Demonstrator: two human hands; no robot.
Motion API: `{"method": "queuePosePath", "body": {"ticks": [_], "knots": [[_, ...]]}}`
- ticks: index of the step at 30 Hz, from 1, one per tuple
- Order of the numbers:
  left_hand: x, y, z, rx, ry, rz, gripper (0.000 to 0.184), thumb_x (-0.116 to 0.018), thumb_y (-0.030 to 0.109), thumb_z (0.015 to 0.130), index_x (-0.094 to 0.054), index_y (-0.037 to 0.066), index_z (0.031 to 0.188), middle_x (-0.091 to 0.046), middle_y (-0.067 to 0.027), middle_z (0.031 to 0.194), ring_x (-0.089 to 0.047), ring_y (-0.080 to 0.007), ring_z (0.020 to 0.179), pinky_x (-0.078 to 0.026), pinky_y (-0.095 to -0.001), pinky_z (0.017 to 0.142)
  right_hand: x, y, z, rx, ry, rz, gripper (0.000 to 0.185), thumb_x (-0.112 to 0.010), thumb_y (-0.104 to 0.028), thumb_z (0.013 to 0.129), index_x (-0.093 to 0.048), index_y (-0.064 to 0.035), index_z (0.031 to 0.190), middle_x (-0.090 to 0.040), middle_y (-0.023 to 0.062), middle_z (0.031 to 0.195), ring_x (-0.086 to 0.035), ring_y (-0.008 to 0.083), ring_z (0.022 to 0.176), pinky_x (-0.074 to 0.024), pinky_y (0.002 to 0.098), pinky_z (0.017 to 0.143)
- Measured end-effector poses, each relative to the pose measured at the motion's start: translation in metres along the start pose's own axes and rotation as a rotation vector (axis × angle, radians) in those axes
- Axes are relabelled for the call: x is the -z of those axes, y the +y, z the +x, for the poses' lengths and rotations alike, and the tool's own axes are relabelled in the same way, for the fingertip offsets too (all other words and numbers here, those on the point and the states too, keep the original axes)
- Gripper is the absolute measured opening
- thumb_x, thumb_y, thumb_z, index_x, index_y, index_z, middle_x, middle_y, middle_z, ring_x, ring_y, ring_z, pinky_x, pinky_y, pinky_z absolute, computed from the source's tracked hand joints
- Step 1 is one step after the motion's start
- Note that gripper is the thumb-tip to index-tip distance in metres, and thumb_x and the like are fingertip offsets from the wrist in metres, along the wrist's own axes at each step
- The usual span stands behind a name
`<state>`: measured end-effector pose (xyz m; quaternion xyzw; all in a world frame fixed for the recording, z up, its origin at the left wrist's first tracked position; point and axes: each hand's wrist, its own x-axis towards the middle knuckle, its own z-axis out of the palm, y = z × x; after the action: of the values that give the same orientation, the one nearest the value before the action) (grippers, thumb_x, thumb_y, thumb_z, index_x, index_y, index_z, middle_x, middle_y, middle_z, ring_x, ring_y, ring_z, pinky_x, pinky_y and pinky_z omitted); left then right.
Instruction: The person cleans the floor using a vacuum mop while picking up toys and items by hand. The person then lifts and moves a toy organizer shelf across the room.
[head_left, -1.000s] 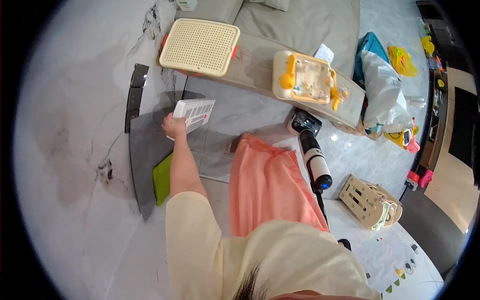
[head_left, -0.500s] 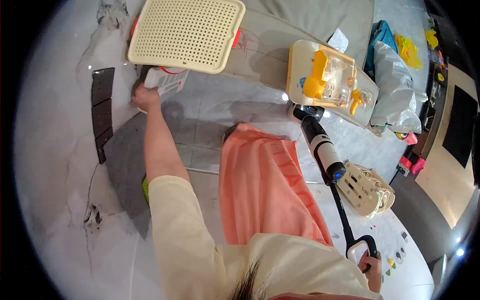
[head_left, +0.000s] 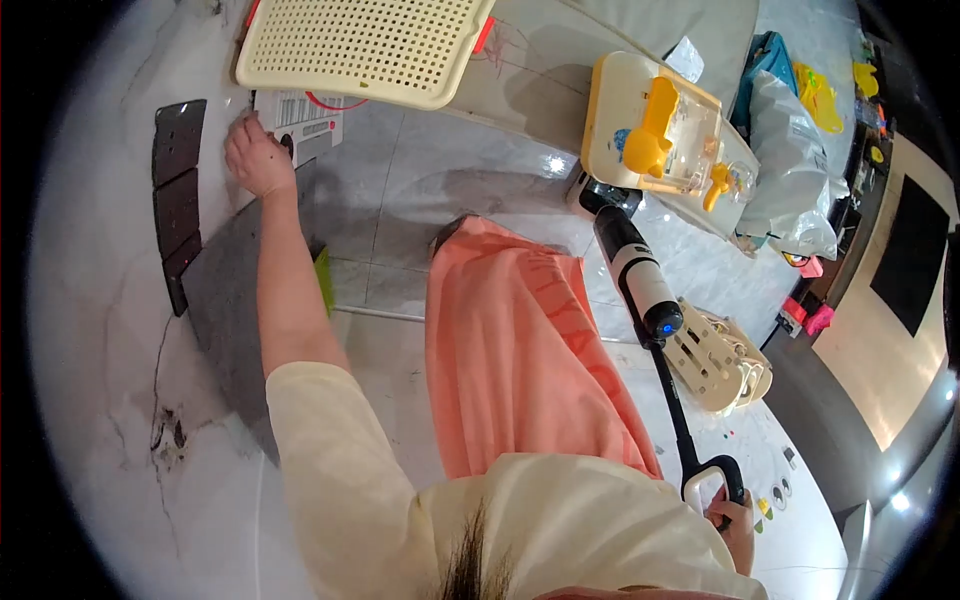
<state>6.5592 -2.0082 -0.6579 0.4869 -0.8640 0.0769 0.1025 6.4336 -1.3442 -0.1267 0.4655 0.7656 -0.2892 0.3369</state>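
My left hand (head_left: 260,158) is stretched out at the lower left end of a white box (head_left: 308,122) with a barcode, beside the marble wall. Its fingers are slightly apart and bent; whether they touch the box is unclear. Over the box is a cream perforated tray (head_left: 360,45) with red side handles. My right hand (head_left: 737,520) is wrapped round the black loop handle of a cordless stick vacuum cleaner (head_left: 643,285). The vacuum's floor head (head_left: 603,195) rests on the floor near a yellow-and-white toy unit.
Dark panels (head_left: 178,195) are fixed on the marble on the left. The yellow-and-white toy unit (head_left: 610,125) stands at the upper right, near a pale plastic bag (head_left: 790,165). A cream slotted plastic item (head_left: 712,355) lies right of the vacuum. Something green (head_left: 323,280) shows beside my left forearm.
My left hand has moved from gripping the white box's end to a looser position beside it, while the box sits nearer the wall. The right hand still holds the vacuum handle; the view has shifted slightly.
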Motion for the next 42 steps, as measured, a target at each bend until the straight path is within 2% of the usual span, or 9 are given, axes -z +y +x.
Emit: {"method": "queuePosePath", "body": {"ticks": [4, 6, 8, 12, 14, 18, 20, 27, 42], "knots": [[0.030, -0.019, -0.024, -0.206, -0.094, 0.054, 0.048, -0.071, 0.028, 0.079, -0.056, 0.016, 0.123, -0.058, -0.0051, 0.123, -0.054, -0.0287, 0.112, -0.041, -0.0416, 0.096, -0.020, -0.008, -0.012, 0.028, 0.033, -0.071, 0.007, -0.060, 0.004, 0.066, -0.054, 0.0013, 0.068, -0.048, 0.0098, 0.048, -0.045, 0.0198, 0.036, -0.0379, 0.0325, 0.038], [0.030, -0.024, -0.029, -0.179, -0.129, 0.043, 0.056, -0.072, 0.033, 0.079, -0.052, 0.016, 0.128, -0.057, -0.0090, 0.124, -0.055, -0.0315, 0.112, -0.043, -0.0441, 0.094, -0.020, -0.010, -0.012, 0.037, 0.016, -0.056, 0.007, -0.060, 0.004, 0.066, -0.054, 0.0013, 0.068, -0.048, 0.0098, 0.048, -0.045, 0.0198, 0.036, -0.0380, 0.0324, 0.037], [0.023, -0.016, -0.027, 0.053, -0.264, -0.097, 0.065, -0.073, 0.038, 0.079, -0.047, 0.014, 0.132, -0.056, -0.0143, 0.123, -0.056, -0.0354, 0.111, -0.047, -0.0475, 0.091, -0.015, -0.008, -0.010, 0.046, 0.011, -0.037, 0.008, -0.061, 0.004, 0.065, -0.054, 0.0013, 0.068, -0.048, 0.0099, 0.048, -0.045, 0.0198, 0.036, -0.0381, 0.0323, 0.037], [0.008, 0.005, -0.014, 0.113, -0.466, -0.096, 0.070, -0.076, 0.035, 0.078, -0.044, 0.009, 0.134, -0.055, -0.0192, 0.122, -0.056, -0.0391, 0.111, -0.049, -0.0500, 0.089, -0.003, -0.002, -0.003, 0.016, -0.035, -0.042, 0.008, -0.061, 0.004, 0.065, -0.054, 0.0018, 0.069, -0.047, 0.0095, 0.048, -0.045, 0.0203, 0.036, -0.0388, 0.0339, 0.037], [-0.008, 0.003, -0.015, 0.234, -0.450, -0.161, 0.070, -0.077, 0.028, 0.076, -0.043, 0.007, 0.134, -0.056, -0.0199, 0.121, -0.056, -0.0396, 0.111, -0.050, -0.0500, 0.089, -0.011, -0.002, -0.005, 0.020, 0.004, -0.059, 0.009, -0.062, 0.004, 0.065, -0.054, 0.0017, 0.069, -0.047, 0.0094, 0.048, -0.046, 0.0207, 0.036, -0.0393, 0.0346, 0.037], [-0.017, -0.015, -0.016, 0.115, -0.412, -0.101, 0.068, -0.079, 0.019, 0.072, -0.049, 0.009, 0.133, -0.058, -0.0207, 0.118, -0.056, -0.0370, 0.112, -0.047, -0.0434, 0.095, -0.020, -0.008, -0.007, 0.007, 0.095, -0.061, 0.011, -0.063, 0.005, 0.063, -0.054, 0.0012, 0.068, -0.048, 0.0095, 0.048, -0.046, 0.0210, 0.036, -0.0399, 0.0346, 0.038], [-0.033, -0.031, -0.023, -0.052, -0.319, -0.037, 0.065, -0.079, 0.019, 0.072, -0.051, 0.009, 0.130, -0.058, -0.0219, 0.119, -0.056, -0.0377, 0.112, -0.047, -0.0449, 0.093, -0.018, -0.013, -0.007, -0.028, 0.043, -0.101, 0.012, -0.065, 0.005, 0.063, -0.054, 0.0007, 0.066, -0.049, 0.0097, 0.048, -0.047, 0.0212, 0.036, -0.0411, 0.0346, 0.039], [0.003, -0.012, -0.027, 0.045, -0.174, 0.184, 0.056, -0.077, 0.025, 0.076, -0.050, 0.009, 0.123, -0.054, -0.0171, 0.117, -0.055, -0.0385, 0.108, -0.049, -0.0476, 0.088, -0.015, -0.025, -0.004, 0.010, 0.012, -0.104, 0.014, -0.068, 0.003, 0.061, -0.055, 0.0002, 0.066, -0.051, 0.0084, 0.048, -0.049, 0.0197, 0.036, -0.0420, 0.0323, 0.039], [0.033, 0.017, -0.029, -0.055, -0.289, 0.116, 0.069, -0.082, 0.032, 0.070, -0.043, 0.010, 0.123, -0.053, -0.0162, 0.120, -0.057, -0.0379, 0.108, -0.049, -0.0479, 0.087, -0.009, -0.008, -0.001, 0.051, 0.015, -0.067, 0.016, -0.069, 0.004, 0.062, -0.054, -0.0003, 0.067, -0.050, 0.0070, 0.050, -0.048, 0.0174, 0.036, -0.0415, 0.0311, 0.038]]}}
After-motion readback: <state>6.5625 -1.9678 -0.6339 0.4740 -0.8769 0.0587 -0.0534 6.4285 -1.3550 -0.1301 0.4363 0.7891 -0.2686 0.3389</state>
